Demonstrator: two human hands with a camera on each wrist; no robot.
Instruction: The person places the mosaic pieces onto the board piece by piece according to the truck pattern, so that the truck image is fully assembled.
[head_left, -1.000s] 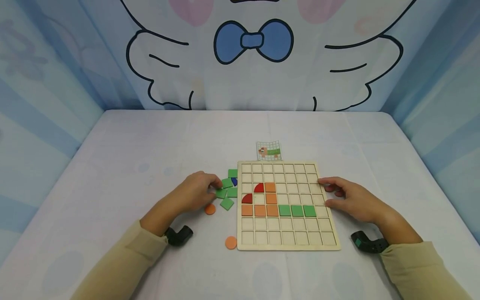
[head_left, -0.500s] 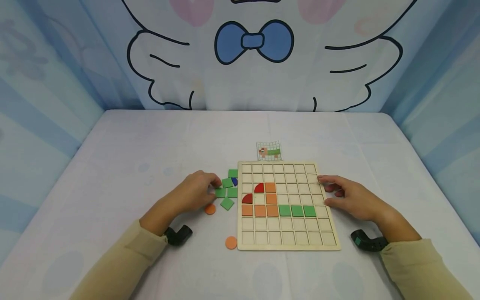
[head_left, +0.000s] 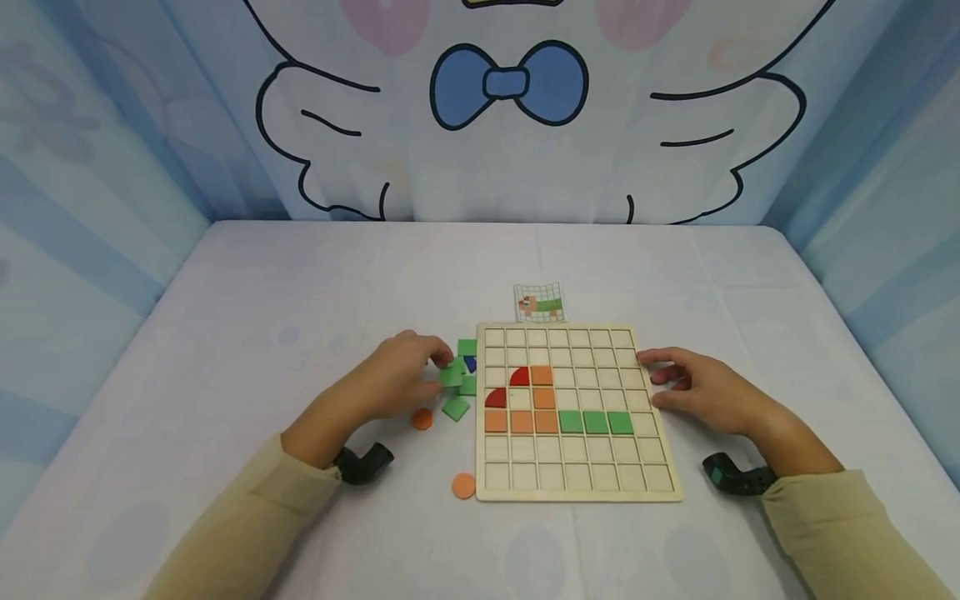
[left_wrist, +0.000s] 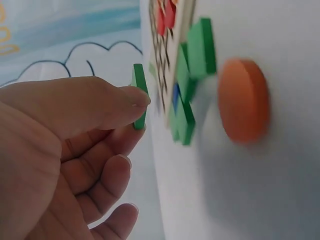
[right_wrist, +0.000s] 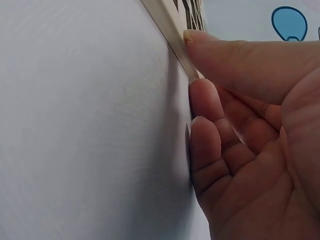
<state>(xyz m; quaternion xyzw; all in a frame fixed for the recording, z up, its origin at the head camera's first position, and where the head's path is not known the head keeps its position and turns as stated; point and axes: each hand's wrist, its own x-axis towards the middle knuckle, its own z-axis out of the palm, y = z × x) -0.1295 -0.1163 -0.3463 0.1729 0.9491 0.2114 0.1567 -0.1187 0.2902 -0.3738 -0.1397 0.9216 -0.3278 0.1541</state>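
My left hand (head_left: 397,375) pinches a green square tile (left_wrist: 139,95) between thumb and forefinger, held above the table left of the wooden grid board (head_left: 577,496). Below it in the head view lie more green tiles (head_left: 455,408), a dark blue piece (head_left: 470,364) and an orange disc (head_left: 422,419). The right hand (head_left: 708,396) grips the board's right edge; in the right wrist view its thumb (right_wrist: 220,57) lies on the rim, with curled fingers alongside. On the board sit orange squares (head_left: 521,422), two red quarter-round pieces (head_left: 496,397) and a row of green squares (head_left: 596,422).
Behind the board lies a small pattern card (head_left: 539,302) with an animal on a grid. Another orange disc (head_left: 463,486) rests by the board's lower left corner. A white cloth covers the table (head_left: 337,275), and a printed curtain (head_left: 510,150) hangs behind it.
My left hand has picked up a green tile from the loose group and moved slightly right and up with it. The right hand stays at the board's edge.
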